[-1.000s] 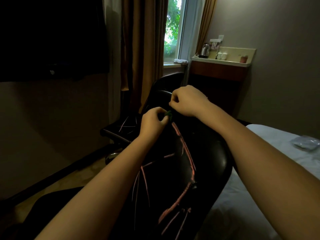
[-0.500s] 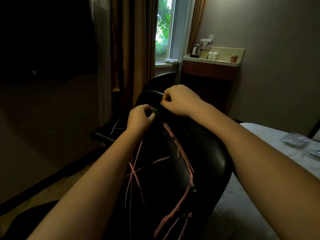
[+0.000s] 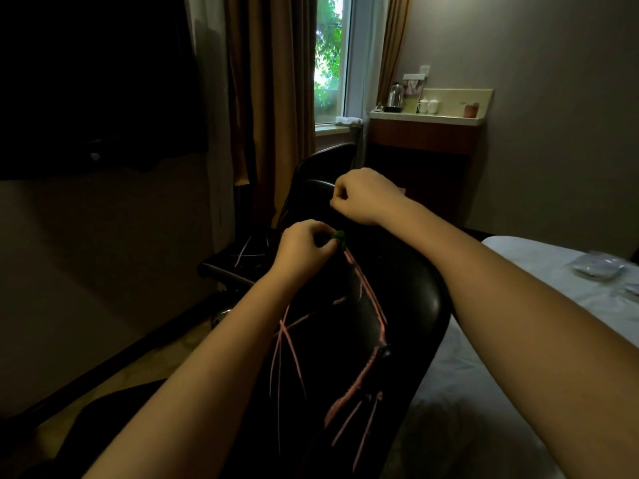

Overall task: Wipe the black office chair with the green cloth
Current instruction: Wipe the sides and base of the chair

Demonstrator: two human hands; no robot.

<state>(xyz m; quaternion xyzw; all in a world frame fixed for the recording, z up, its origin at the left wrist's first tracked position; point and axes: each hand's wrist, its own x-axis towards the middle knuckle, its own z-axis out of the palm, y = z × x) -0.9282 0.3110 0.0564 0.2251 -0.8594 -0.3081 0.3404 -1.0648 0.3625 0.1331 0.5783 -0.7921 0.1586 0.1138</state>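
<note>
Black office chair (image 3: 397,305): glossy backrest in the foreground, crossed with pink lines (image 3: 366,288), a bed (image 3: 511,271) with white sheet just beside it on the right. Green cloth (image 3: 339,236): small wad, mostly hidden, pressed to the backrest at the top of one pink line. Left hand (image 3: 304,247): fingers curled, pinching the cloth. Right hand (image 3: 363,197): fingers curled at the chair's upper edge; whether it grips anything cannot be told. Background: window (image 3: 332,57), brown curtain (image 3: 276,81), cabinet (image 3: 422,143) bearing a kettle (image 3: 396,95) and white cups (image 3: 428,106).
</note>
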